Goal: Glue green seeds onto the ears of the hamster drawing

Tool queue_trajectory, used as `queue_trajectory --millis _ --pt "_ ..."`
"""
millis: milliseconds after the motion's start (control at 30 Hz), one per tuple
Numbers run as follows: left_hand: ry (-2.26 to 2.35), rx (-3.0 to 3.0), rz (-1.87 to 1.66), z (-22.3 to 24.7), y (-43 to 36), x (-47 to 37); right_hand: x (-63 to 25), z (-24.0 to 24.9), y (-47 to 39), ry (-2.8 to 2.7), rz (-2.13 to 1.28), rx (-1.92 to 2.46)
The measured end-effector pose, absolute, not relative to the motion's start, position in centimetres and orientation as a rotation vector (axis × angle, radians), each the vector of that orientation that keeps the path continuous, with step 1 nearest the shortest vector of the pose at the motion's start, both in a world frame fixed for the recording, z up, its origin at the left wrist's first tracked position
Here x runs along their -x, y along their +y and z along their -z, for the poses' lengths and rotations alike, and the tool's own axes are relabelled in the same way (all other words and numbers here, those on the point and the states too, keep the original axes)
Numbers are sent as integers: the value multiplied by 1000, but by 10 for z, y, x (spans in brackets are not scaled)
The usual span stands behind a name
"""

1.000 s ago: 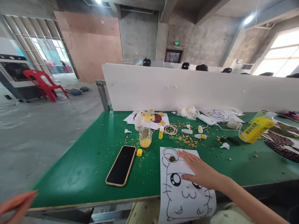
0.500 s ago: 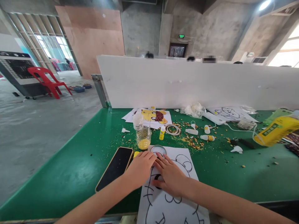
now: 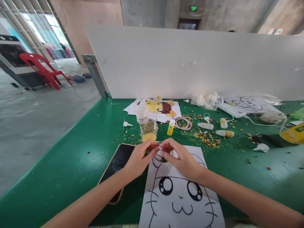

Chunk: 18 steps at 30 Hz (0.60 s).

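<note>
My left hand (image 3: 142, 157) and my right hand (image 3: 181, 157) are close together over the top of a paper with a cartoon animal outline (image 3: 181, 196). Fingers of both hands curl in towards their thumbs at a small clear round dish (image 3: 162, 157), which lies over the drawn ear. Whether either hand pinches the dish rim or some small bit is too small to tell. A phone (image 3: 118, 164) lies left of the paper, partly behind my left wrist. Just beyond my hands are a clear plastic jar with yellow grains (image 3: 149, 129) and an upright glue bottle (image 3: 171, 127).
Farther back are a partly coloured picture (image 3: 154, 107), a coiled ring (image 3: 182, 123), scattered grains (image 3: 207, 139), small bottles (image 3: 205, 126) and a plastic bag (image 3: 207, 100). A yellow bottle (image 3: 293, 134) lies right. A white partition (image 3: 190, 63) borders the green table (image 3: 71, 158).
Both hands have lifted off the paper, their spread fingers now curled, uncovering the drawn eyes. The view has tilted down and shifted left.
</note>
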State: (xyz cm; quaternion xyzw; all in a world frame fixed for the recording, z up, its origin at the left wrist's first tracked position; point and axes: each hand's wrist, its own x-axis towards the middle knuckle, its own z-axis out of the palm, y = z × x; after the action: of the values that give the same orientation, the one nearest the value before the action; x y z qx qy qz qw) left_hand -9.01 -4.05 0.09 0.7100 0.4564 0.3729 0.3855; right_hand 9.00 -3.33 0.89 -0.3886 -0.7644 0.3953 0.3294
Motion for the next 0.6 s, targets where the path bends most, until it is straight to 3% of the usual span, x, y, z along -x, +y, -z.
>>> queue_trajectory --millis 167,600 --pt "1134 -1863 -897 -3 -49 85 -101 -8 -46 -1746 -1425 942" --pt "1002 -2119 -1069 5 -51 83 -103 4 -42 -1715 -1311 861"
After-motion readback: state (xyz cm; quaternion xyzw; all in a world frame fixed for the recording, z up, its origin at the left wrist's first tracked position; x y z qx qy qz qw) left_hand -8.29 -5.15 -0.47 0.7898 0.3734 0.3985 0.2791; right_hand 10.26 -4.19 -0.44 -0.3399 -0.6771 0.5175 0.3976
